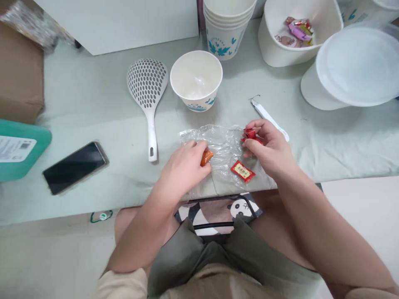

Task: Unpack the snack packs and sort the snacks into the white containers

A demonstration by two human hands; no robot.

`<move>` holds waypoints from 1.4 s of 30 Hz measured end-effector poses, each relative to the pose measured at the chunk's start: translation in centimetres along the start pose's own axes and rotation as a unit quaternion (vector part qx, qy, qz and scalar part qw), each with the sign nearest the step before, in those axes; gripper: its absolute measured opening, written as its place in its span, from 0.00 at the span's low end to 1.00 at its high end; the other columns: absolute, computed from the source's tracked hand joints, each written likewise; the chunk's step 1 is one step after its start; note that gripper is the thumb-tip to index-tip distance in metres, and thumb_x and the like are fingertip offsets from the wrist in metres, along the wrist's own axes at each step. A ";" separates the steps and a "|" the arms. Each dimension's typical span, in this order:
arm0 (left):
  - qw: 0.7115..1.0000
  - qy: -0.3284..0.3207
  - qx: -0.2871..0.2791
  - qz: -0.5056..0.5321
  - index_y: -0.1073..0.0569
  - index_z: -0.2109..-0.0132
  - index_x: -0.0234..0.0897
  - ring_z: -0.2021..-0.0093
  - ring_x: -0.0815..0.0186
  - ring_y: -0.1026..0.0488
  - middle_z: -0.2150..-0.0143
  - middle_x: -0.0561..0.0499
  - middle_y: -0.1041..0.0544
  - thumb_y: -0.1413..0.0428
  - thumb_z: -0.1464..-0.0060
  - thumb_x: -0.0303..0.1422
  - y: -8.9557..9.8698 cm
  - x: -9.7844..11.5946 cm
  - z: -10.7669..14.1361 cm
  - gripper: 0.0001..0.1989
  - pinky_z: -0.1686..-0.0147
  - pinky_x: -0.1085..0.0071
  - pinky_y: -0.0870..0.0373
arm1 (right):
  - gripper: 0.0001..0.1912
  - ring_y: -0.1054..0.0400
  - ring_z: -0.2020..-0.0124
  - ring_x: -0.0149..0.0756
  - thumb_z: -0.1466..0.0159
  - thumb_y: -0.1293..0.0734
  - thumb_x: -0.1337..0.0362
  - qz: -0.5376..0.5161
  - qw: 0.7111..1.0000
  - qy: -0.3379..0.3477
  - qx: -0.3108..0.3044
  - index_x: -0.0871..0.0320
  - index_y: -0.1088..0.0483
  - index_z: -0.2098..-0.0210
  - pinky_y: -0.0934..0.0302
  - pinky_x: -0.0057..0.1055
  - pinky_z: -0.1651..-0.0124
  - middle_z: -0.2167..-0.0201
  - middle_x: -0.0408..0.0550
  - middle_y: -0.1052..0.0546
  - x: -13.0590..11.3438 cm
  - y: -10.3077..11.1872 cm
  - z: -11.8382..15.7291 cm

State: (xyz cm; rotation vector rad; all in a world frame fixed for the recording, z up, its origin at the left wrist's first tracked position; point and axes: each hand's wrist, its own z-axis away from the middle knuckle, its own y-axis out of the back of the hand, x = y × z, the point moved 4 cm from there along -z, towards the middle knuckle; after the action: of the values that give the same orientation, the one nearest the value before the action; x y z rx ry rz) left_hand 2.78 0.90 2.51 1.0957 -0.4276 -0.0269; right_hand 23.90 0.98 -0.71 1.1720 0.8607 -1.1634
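My left hand point(190, 164) is closed on an orange wrapped candy point(206, 158) over the left part of a crumpled clear plastic bag point(218, 141). Red wrapped candy point(250, 134) sits between the fingers and thumb of my right hand point(264, 143), at the bag's right side. A red candy packet with a pale label point(243, 171) lies on the bag between the hands, touched by neither. Beyond my right hand lies a white cutter point(269, 118). Behind the bag stands a paper cup point(196, 79) with something clear inside.
A white slotted ladle point(148, 91) and a phone point(75, 167) lie to the left, near a green container point(23, 149). Stacked paper cups point(229, 31), a white bin with wrapped candies point(272, 47) and a lidded tub point(358, 66) stand behind and right.
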 end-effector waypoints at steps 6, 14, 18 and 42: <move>1.000 -0.002 0.001 0.004 0.26 0.56 0.41 0.61 0.56 0.24 0.57 0.46 0.22 0.45 0.42 0.28 -0.1 0.1 -0.1 0.08 0.65 0.63 0.33 | 0.07 0.34 0.74 0.34 0.41 0.39 0.69 0.233 0.961 0.116 -0.096 0.53 0.35 0.64 0.39 0.32 0.69 0.74 0.41 0.28 -2.1 -0.2 1.8; 1.000 0.000 0.006 0.022 0.27 0.56 0.41 0.60 0.56 0.24 0.55 0.47 0.22 0.45 0.42 0.29 -0.3 -0.3 0.0 0.07 0.65 0.62 0.33 | 0.07 0.34 0.74 0.36 0.34 0.33 0.59 0.482 0.853 0.143 -0.141 0.55 0.32 0.62 0.48 0.31 0.70 0.70 0.46 0.27 -1.2 -1.0 4.9; 1.000 -0.006 -0.004 0.025 0.27 0.54 0.41 0.59 0.55 0.24 0.55 0.47 0.22 0.45 0.43 0.30 -0.2 -0.3 -0.1 0.09 0.63 0.61 0.32 | 0.06 0.31 0.72 0.38 0.32 0.34 0.60 0.489 0.844 0.150 -0.159 0.55 0.31 0.59 0.45 0.31 0.69 0.67 0.47 0.25 -0.8 -0.9 5.4; 0.989 0.010 -0.001 0.151 0.24 0.48 0.43 0.62 0.61 0.24 0.56 0.51 0.17 0.43 0.47 0.32 2.0 -0.6 0.5 0.18 0.61 0.64 0.31 | 0.15 0.35 0.77 0.28 0.51 0.31 0.60 -0.265 0.953 -0.143 -0.013 0.51 0.37 0.64 0.55 0.23 0.82 0.72 0.41 0.28 -1.0 0.5 1.0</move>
State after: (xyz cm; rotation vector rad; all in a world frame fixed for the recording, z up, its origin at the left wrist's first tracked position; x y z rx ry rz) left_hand 1.72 1.55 4.23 1.0192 -0.5713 0.2505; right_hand 24.14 0.26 0.53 0.7345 0.9895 -1.7044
